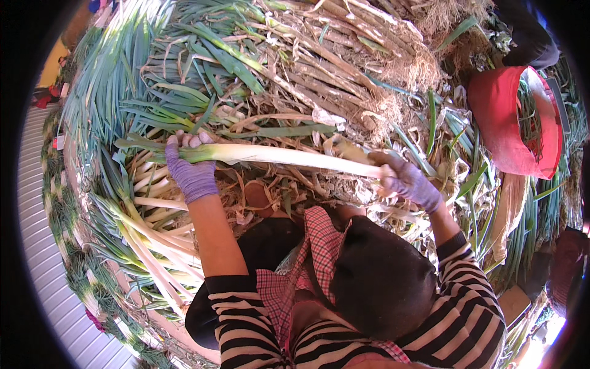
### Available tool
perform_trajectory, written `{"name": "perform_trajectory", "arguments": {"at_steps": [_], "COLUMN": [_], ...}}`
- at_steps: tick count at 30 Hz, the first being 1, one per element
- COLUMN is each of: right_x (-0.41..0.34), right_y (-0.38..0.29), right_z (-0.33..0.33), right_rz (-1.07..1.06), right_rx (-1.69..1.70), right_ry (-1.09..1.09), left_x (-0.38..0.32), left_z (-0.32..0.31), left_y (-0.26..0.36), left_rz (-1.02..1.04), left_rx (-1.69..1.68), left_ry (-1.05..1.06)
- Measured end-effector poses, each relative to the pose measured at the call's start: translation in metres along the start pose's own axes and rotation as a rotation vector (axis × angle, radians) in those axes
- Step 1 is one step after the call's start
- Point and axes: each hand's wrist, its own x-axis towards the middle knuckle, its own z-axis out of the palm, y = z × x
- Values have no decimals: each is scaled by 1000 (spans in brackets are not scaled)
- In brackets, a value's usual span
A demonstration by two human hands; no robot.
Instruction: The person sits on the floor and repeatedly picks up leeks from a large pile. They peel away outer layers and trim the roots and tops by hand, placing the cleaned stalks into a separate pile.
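Across the middle of the head view runs a long scallion-type stalk (286, 156), white along its shaft and green at the left. My left hand (190, 168), in a purple fingerless glove, grips its green leaf end. At the root end my right hand (405, 180), gloved alike and soiled at the fingers, closes around the base. Dry peeled leaves (355, 191) lie beneath the stalk. Left of my knee, pale cleaned stalks (159, 249) rest in a pile, partly hidden by my left forearm.
Unpeeled brown stalks with hairy roots (345, 60) heap up ahead. Green leaf bundles (108, 87) fill the far left. A red tub-like container (502, 120) stands at right, near another person's dark-clothed leg (530, 41). A ribbed white wall (46, 221) curves along the left.
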Motion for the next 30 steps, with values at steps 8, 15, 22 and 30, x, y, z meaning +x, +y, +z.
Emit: {"name": "perform_trajectory", "arguments": {"at_steps": [8,15,22,30], "right_x": [45,-62,-64,200], "right_y": [-46,-46,19,-28], "right_z": [92,54,0,-50], "right_rz": [-61,30,90,-226], "right_rx": [347,146,-1119,-815], "right_ry": [-237,-39,106,556], "left_x": [-51,5,3,-20], "left_z": [24,-1,16,-44], "left_y": [-122,-82,-34,196], "left_rz": [-361,-152,-9,53], "left_rx": [92,313,525,796], "left_ry": [-28,168,244,106]}}
